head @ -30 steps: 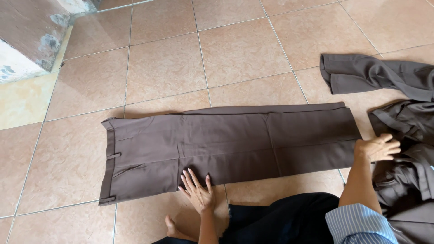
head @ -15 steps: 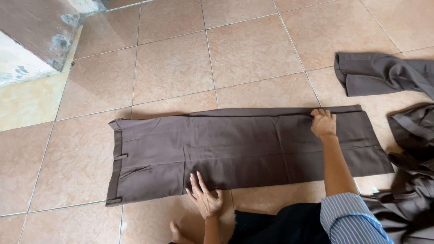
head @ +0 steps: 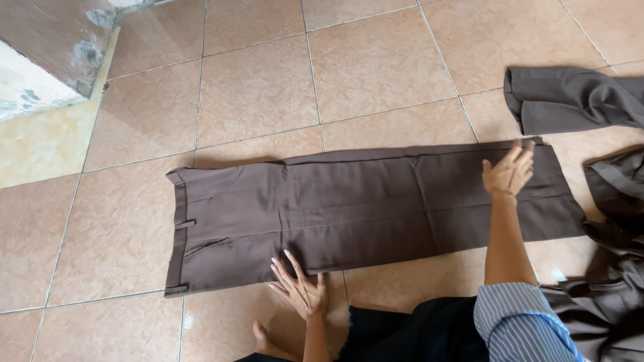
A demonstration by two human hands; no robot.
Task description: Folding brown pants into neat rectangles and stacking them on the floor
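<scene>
Left hand [head: 300, 289]: we press it flat, fingers spread, on trousers [head: 362, 208], lower centre.
Right hand [head: 508, 172]: open, flat, right.
Risk: uneven pressure may wrinkle cloth.

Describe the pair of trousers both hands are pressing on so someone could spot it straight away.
On the tan tiled floor, look at the middle: brown trousers lie flat, folded lengthwise, waistband to the left. The left hand rests at their near edge, the right hand near the hem. Unlike the crumpled brown garments at right, they are smoothed out straight.
</scene>
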